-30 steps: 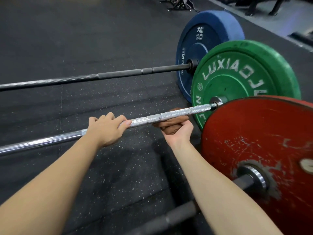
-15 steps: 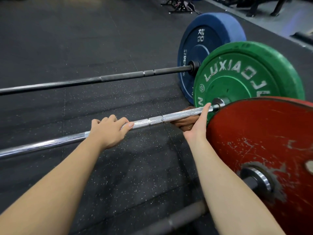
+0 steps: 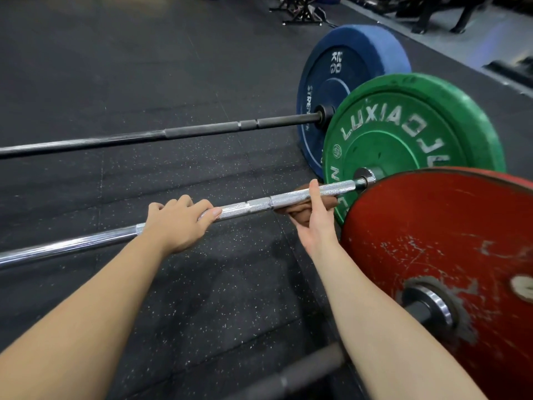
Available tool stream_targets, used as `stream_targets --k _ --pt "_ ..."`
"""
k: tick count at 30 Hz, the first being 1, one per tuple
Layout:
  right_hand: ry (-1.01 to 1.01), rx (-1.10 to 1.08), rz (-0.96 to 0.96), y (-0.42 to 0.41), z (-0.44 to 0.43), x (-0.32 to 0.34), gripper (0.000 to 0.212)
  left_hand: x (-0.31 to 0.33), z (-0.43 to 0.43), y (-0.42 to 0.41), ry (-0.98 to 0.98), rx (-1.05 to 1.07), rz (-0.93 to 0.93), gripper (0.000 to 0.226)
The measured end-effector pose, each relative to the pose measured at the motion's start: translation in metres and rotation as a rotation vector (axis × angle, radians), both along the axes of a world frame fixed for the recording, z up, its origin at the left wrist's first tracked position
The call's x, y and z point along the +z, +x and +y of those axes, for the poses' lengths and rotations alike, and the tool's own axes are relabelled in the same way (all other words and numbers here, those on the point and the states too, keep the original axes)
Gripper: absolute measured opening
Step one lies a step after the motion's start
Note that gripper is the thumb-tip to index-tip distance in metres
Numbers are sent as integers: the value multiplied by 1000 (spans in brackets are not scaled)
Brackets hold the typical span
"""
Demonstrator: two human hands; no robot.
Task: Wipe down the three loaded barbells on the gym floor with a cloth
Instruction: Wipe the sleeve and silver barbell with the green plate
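Note:
Three barbells lie side by side on the floor. The middle one is a chrome bar (image 3: 288,199) with a green plate (image 3: 403,145). My left hand (image 3: 176,223) grips this bar from above. My right hand (image 3: 315,223) holds a brown cloth (image 3: 300,210) wrapped under the bar close to the green plate, thumb over the bar. The far barbell has a dark bar (image 3: 202,131) and a blue plate (image 3: 340,82). The near barbell has a scuffed red plate (image 3: 447,255); its dark bar (image 3: 302,373) runs under my right forearm.
Black speckled rubber flooring (image 3: 144,67) spreads to the left and behind the bars. A black metal stand (image 3: 302,13) sits at the back. A pale floor strip with dark equipment legs (image 3: 461,21) runs along the upper right.
My right hand with the cloth has slid right along the chrome bar toward the green plate. My left hand has kept its grip in place.

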State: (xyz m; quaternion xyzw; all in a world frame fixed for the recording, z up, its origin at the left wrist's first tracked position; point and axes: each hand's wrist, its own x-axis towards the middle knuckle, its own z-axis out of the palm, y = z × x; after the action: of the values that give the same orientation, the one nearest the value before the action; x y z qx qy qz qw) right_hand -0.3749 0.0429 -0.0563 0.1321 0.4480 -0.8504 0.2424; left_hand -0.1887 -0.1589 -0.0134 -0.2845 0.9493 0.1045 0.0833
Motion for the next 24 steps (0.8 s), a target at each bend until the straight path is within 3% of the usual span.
stream_targets --k 3,6,17,24 --pt "-19 -75 -53 -2 -2 0 81 0 0 0 1 5 1 50" --pt "0 -149 -75 -17 6 -3 67 0 0 0 3 -3 8 49" --pt "-92 -199 -104 -32 17 -4 58 -2 -2 1 18 -14 20 49" --pt "-6 40 -69 6 -8 -17 74 -2 -4 1 21 -22 24 49"
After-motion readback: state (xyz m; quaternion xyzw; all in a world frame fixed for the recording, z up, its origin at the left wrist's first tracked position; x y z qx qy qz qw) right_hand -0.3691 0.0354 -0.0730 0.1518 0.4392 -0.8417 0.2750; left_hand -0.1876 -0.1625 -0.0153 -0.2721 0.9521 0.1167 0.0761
